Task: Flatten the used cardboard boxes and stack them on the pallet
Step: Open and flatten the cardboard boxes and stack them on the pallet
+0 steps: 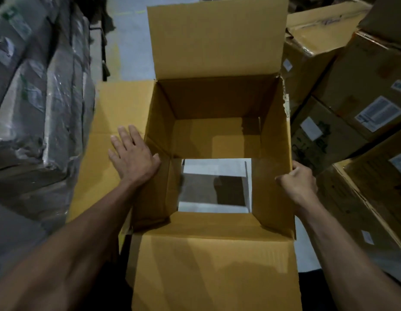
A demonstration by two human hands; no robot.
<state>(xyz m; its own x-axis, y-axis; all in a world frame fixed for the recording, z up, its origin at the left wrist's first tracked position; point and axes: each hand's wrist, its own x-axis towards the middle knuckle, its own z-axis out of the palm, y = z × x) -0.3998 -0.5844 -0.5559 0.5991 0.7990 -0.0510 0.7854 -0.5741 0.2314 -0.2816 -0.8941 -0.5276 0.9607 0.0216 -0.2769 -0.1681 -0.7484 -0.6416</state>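
Observation:
An open brown cardboard box [217, 97] stands in front of me with its top flaps spread out. Its bottom is partly open, and the grey floor [215, 169] shows through the gap. My left hand [133, 154] lies flat with straight fingers on the left flap, beside the box's left wall. My right hand [299, 179] grips the top edge of the right wall, fingers curled over it. The far flap stands upright and the near flap points toward me.
Plastic-wrapped bundles [38, 86] are stacked close on the left. Several sealed cardboard boxes with white labels [352, 97] pile up on the right. A strip of grey floor [132, 46] runs beyond the box. No pallet is in view.

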